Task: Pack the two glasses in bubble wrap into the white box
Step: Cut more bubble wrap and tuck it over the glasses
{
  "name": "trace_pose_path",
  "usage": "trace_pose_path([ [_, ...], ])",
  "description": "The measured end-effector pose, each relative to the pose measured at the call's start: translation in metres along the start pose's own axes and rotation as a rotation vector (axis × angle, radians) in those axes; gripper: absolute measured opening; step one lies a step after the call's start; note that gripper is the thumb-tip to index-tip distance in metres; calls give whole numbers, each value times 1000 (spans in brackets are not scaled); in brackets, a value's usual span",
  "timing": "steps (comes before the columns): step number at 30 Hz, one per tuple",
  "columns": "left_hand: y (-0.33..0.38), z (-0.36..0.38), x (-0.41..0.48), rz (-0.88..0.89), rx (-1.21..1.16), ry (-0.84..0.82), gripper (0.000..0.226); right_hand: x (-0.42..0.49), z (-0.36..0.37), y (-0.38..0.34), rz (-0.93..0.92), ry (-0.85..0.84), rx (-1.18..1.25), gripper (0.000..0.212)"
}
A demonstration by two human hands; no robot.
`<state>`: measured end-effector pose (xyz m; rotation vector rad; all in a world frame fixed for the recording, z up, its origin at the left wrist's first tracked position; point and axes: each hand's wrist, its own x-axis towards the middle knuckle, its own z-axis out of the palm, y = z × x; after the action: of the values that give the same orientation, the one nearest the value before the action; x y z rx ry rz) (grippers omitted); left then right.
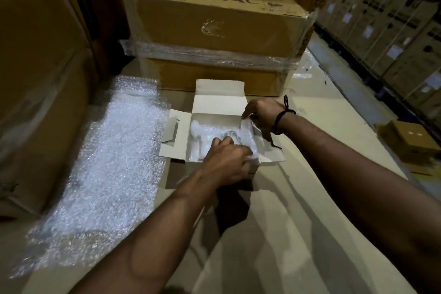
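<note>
Inside white box [219,100] on table [298,198], bubble-wrapped glasses [202,136] lying under left grip [226,162] clutching them, right grip [260,114] pinching their wrap

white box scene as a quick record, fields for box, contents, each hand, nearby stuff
white box: open, flaps spread
wrapped glasses: inside the box
left hand: grips the wrap, near right side
right hand: pinches the wrap's far right edge
bubble wrap sheet: flat, left of the box
brown carton: behind the box
</note>
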<state>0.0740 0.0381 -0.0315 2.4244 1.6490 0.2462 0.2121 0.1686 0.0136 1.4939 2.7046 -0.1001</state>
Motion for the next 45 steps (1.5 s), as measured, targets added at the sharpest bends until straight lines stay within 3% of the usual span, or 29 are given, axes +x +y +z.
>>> trace_pose_path([
  [5,7,-3,7,-29,-4,-56,63,9,11,5,-136,-236,-249,37],
  [8,3,4,2,4,0,97,51,10,20,2,-176,-265,-435,45],
  [10,0,10,-3,31,-61,290,39,11,24,1,-174,-246,-425,48],
  [12,1,15,-7,61,-73,352,33,10,23,1,-168,-220,-355,46],
  [16,10,17,-10,-35,-35,128,43,4,8,5,-179,-136,-257,26],
  [20,15,11,-6,-69,-38,39,38,3,11,1,-190,-333,-404,26],
  [23,15,13,-9,-40,-41,209,32,4,21,1,-150,-362,-509,35],
  [25,12,20,-13,-41,-66,368,40,2,22,3,-147,-300,-469,39],
  [26,11,21,-14,-32,-75,366,44,1,19,4,-170,-264,-418,37],
  [30,9,18,-15,-59,-77,65,47,-9,1,8,-217,-170,-262,26],
  [34,10,6,-9,-102,-124,-109,43,-13,10,-2,-216,-274,-368,27],
  [36,9,3,-9,-111,-147,-89,42,-10,18,-7,-197,-310,-451,30],
  [40,1,6,-9,-159,-164,178,53,-5,25,-16,-164,-339,-565,30],
  [45,9,9,-1,-178,-16,-101,43,5,9,-17,-206,-246,-456,32],
])
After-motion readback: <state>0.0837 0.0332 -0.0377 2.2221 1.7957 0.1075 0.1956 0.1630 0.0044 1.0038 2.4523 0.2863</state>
